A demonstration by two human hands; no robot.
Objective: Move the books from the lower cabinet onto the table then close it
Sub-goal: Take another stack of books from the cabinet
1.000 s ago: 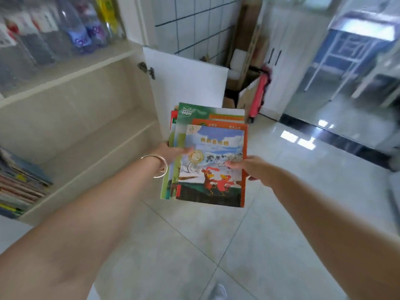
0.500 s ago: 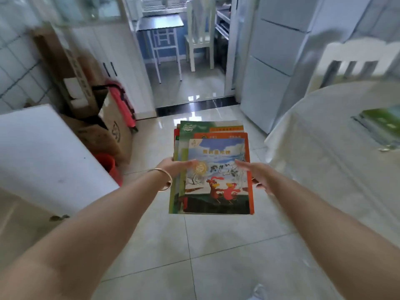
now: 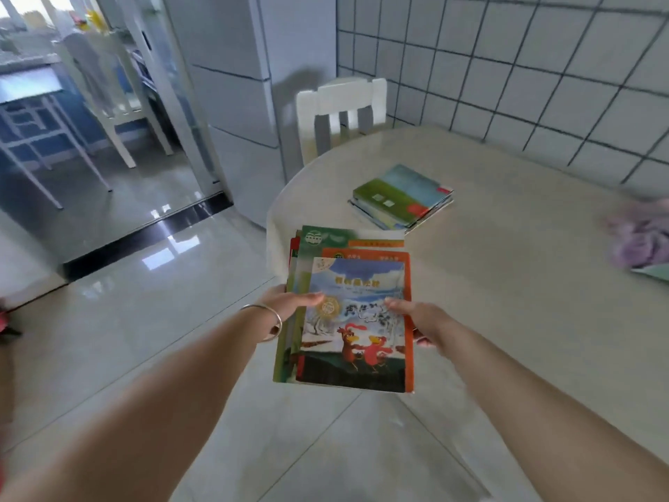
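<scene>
and the view swings right round: a second ago the open lower cabinet filled the left side, half a second ago only its door edge was showing, and now the cabinet is out of shot altogether and the tabletop (image 3: pixel 525 284) spreads across from about one o'clock to four o'clock. the carried books (image 3: pixel 349 313) keep their place in the middle of the picture, a fanned stack with the two red birds on the top cover, held level. the left hand (image 3: pixel 289 302) grips the stack's left edge with its thumb laid on the cover, the right hand (image 3: pixel 416 317) grips the right edge, fingers tucked under, so both hands are clamped on the same load. the far end of the stack overlaps the near rim of the tabletop in this view (whether it is over the surface yet or just short, i cannot tell). up at twelve o'clock a first pile of books (image 3: pixel 402 197) already lies flat on the tabletop, with a white chair (image 3: pixel 340 114) behind it and a lilac cloth (image 3: pixel 640 237) at three o'clock. my read: the carry is almost over, the set-down comes next, probably beside that pile, and the cabinet door is not yet closed.
</scene>
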